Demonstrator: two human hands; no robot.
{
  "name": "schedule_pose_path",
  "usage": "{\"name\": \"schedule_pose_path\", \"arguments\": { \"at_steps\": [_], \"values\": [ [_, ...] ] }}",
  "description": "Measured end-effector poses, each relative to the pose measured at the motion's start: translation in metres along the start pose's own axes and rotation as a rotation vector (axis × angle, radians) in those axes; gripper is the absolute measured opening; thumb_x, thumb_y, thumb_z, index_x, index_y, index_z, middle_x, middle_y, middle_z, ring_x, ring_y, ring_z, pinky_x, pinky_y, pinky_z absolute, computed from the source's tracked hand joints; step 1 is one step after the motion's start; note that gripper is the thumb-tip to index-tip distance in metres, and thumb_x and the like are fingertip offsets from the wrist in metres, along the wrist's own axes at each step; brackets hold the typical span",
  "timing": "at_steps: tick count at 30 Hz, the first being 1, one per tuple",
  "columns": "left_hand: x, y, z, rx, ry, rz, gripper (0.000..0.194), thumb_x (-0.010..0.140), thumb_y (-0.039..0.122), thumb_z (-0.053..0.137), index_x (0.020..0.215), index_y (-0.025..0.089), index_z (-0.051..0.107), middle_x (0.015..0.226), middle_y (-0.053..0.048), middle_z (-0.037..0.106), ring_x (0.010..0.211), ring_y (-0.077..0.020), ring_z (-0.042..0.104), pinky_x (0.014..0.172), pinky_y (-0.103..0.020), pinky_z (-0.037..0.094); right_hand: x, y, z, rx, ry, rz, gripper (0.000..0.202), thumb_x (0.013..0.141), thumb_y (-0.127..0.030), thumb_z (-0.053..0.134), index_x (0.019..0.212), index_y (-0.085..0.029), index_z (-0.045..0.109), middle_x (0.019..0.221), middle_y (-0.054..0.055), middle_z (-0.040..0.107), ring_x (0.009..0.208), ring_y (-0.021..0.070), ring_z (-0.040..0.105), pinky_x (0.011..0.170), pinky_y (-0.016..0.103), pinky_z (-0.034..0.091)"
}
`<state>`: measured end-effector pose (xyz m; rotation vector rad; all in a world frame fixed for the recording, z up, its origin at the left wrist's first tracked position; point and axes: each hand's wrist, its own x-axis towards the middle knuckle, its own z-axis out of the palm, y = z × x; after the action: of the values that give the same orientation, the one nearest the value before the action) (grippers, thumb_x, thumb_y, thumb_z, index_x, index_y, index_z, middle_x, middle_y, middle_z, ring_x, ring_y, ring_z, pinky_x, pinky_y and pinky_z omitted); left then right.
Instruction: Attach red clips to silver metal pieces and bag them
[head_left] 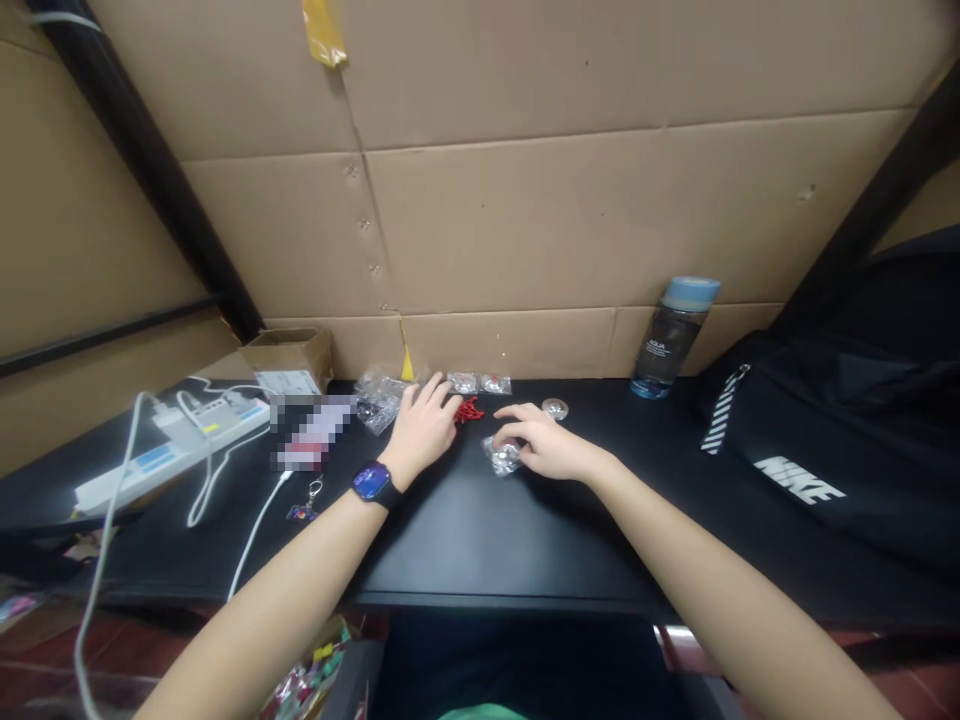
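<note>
Below the table's front edge, toward its left corner, a container of small coloured packets [319, 665] sits beneath table height, probably to leave the working surface to the hands.

On the table [510, 560], set back from the front edge near its middle, lies a clear packet with a shiny piece [504, 457]. The right hand [551, 448] is bent over it, digits apart rather than clenched, perhaps to steady the slippery film; whether they pinch it, I cannot tell. The left hand [425, 425] reaches palm down, fingers extended, beside the red pieces [469, 410]; its underside is hidden, so I cannot tell whether it grasps anything. The red pieces lie between the hands, likely for easy reach from either side.

A round clear piece [555, 408] lies just behind the right hand. Toward the back edge, two flat packets [480, 383] lie side by side, and crumpled clear bags [379, 400] crowd the left hand's far side.

Toward the left edge, a white cable [255, 535] and power strip [172, 455] could snag a wide sweep. Toward the right edge, the black bag [810, 460] and bottle [667, 345] limit that side; cardboard [525, 230] closes off the back.
</note>
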<state>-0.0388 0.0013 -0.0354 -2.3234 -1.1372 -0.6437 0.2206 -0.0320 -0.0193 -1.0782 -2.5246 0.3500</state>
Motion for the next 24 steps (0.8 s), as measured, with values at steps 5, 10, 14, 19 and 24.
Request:
{"name": "schedule_pose_path", "arguments": {
  "at_steps": [5,10,14,19,24],
  "values": [
    [-0.004,-0.019,-0.002,-0.292,-0.11,0.007,0.036,0.095,0.025,0.055,0.131,0.023,0.059,0.15,-0.011,0.051,0.139,-0.0295,0.049,0.114,-0.048,0.043,-0.004,0.005,-0.013,0.051,0.052,-0.012,0.031,0.091,-0.012,0.056,0.116,-0.022,0.07,0.121,0.009,0.065,0.113,0.024,0.062,0.105,0.041,0.047],
    [-0.004,-0.013,0.003,-0.53,-0.141,0.003,0.041,0.098,0.028,0.052,0.138,0.022,0.054,0.15,-0.01,0.05,0.14,-0.0239,0.049,0.12,-0.041,0.04,-0.005,0.005,-0.008,0.031,0.015,0.008,0.044,0.086,-0.039,0.074,0.125,-0.021,0.066,0.121,0.011,0.065,0.111,0.0271,0.062,0.1,0.04,0.049],
    [-0.005,-0.01,0.006,-0.564,-0.155,0.02,0.041,0.097,0.025,0.054,0.139,0.023,0.055,0.148,-0.01,0.051,0.141,-0.0232,0.048,0.121,-0.04,0.041,-0.005,0.006,-0.005,0.016,-0.031,0.011,0.07,0.076,-0.047,0.082,0.137,-0.022,0.059,0.13,0.012,0.062,0.119,0.0307,0.058,0.103,0.043,0.047],
    [-0.006,-0.016,0.009,-0.557,-0.176,0.022,0.042,0.094,0.025,0.057,0.136,0.022,0.056,0.146,-0.01,0.053,0.137,-0.0243,0.051,0.12,-0.041,0.042,-0.006,0.007,-0.003,0.035,-0.096,-0.007,0.067,0.076,-0.034,0.079,0.139,-0.023,0.058,0.128,0.012,0.065,0.12,0.0304,0.057,0.102,0.042,0.047],
    [-0.008,-0.019,0.013,-0.617,-0.247,0.028,0.045,0.091,0.024,0.06,0.136,0.025,0.056,0.143,-0.009,0.055,0.133,-0.0248,0.053,0.119,-0.043,0.042,-0.004,0.004,0.001,-0.002,-0.082,-0.021,0.063,0.074,-0.022,0.074,0.136,-0.023,0.06,0.125,0.011,0.067,0.117,0.0303,0.06,0.1,0.042,0.047]
  ]
}}
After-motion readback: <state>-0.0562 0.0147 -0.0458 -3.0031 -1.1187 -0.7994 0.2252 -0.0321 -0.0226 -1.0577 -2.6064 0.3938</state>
